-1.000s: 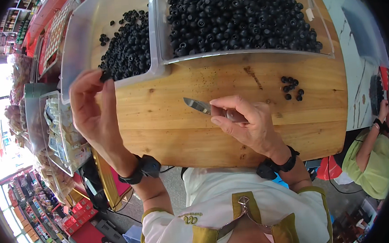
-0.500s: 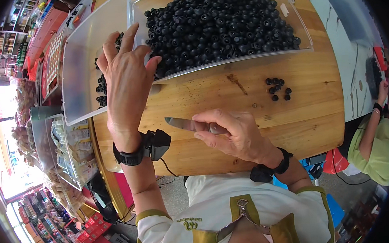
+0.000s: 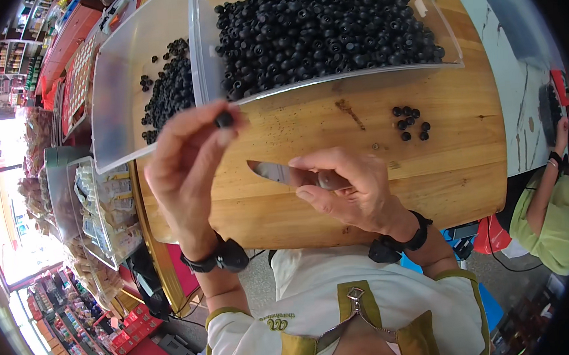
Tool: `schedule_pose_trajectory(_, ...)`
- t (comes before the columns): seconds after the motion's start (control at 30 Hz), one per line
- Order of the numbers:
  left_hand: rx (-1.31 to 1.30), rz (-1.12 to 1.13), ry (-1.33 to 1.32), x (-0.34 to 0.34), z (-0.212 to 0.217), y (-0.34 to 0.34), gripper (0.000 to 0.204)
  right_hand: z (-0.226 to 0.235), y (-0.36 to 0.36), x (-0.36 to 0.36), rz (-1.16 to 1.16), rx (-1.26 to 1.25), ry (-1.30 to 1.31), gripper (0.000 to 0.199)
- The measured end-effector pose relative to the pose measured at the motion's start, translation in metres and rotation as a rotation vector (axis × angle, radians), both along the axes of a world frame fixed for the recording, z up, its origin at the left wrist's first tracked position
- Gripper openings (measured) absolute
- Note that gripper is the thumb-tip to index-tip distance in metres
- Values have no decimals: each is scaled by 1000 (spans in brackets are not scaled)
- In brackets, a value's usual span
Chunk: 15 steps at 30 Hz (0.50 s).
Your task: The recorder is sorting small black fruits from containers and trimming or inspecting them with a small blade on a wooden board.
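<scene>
My left hand [image 3: 185,171] pinches a small round black bead [image 3: 224,120] between thumb and fingertips, just in front of the two bins. In my right hand [image 3: 358,192] is a short knife [image 3: 271,172], its blade pointing left toward the other hand. Behind, a clear plastic bin [image 3: 356,75] holds a large heap of black beads [image 3: 327,33], some with a pale ring or hollow showing. Beside it on the left, a second clear bin [image 3: 111,100] contains a smaller pile of black beads [image 3: 175,79].
Several loose black beads [image 3: 402,125] lie on the wooden table [image 3: 450,186] at the right. A marble-patterned surface [image 3: 518,115] adjoins it, where another person's hand [image 3: 562,133] rests. Packets fill a clear box [image 3: 106,216] at the left.
My left hand has come back toward me from over the bins and now shows a bead in its fingertips. The knife has shifted slightly right, still in my right hand.
</scene>
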State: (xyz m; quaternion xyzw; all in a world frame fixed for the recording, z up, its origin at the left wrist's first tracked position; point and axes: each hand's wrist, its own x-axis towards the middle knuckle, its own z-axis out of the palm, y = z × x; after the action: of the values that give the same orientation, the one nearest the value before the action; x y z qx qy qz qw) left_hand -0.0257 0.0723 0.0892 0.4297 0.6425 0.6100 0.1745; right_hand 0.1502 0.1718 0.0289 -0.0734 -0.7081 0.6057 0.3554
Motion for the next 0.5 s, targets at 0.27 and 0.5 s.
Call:
schedule_pose_trajectory(0.27, 271, -72, -677, 23, -69, -50, 26, -2, -8, -7, 112, 69, -65, 31)
schedule_pose_trajectory(0.5, 306, -16, -696, 33, -88, -61, 28, -10, -16, -11, 142, 109, -104, 30)
